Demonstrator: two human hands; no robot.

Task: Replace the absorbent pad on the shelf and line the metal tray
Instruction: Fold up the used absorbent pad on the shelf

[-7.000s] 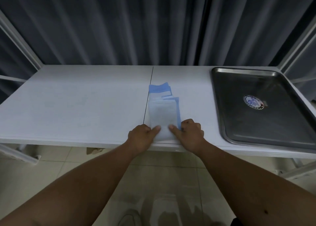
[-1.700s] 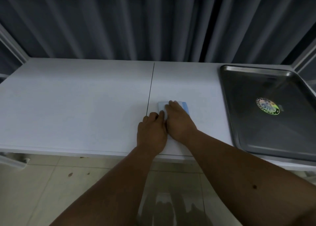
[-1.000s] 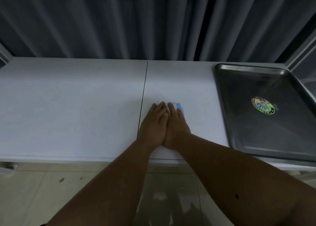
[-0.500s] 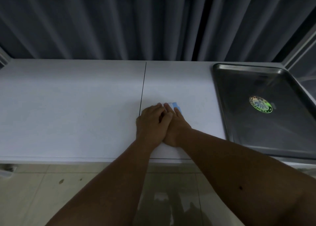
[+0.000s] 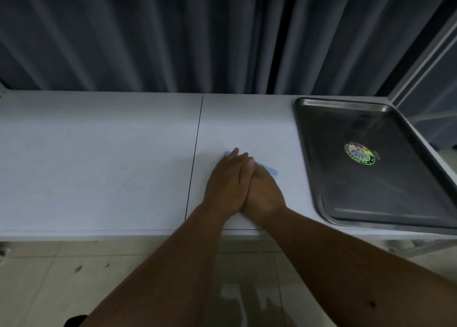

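Observation:
A folded blue and white absorbent pad (image 5: pixel 271 171) lies on the white shelf (image 5: pixel 99 158), just right of the shelf's centre seam. Only its blue edges show past my fingers. My left hand (image 5: pixel 226 180) and my right hand (image 5: pixel 263 190) lie flat side by side on top of it, fingers straight, pressing it down. The metal tray (image 5: pixel 371 203) sits on the shelf to the right, bare inside except for a round shiny sticker (image 5: pixel 359 153).
Dark grey curtains (image 5: pixel 197 35) hang right behind the shelf. A white frame post (image 5: pixel 425 52) rises at the right. The shelf's front edge is just under my wrists, with tiled floor (image 5: pixel 49 277) below.
The pad was longer several seconds ago and is now folded small. In the last half second my left fingers went from curled to flat beside my right hand.

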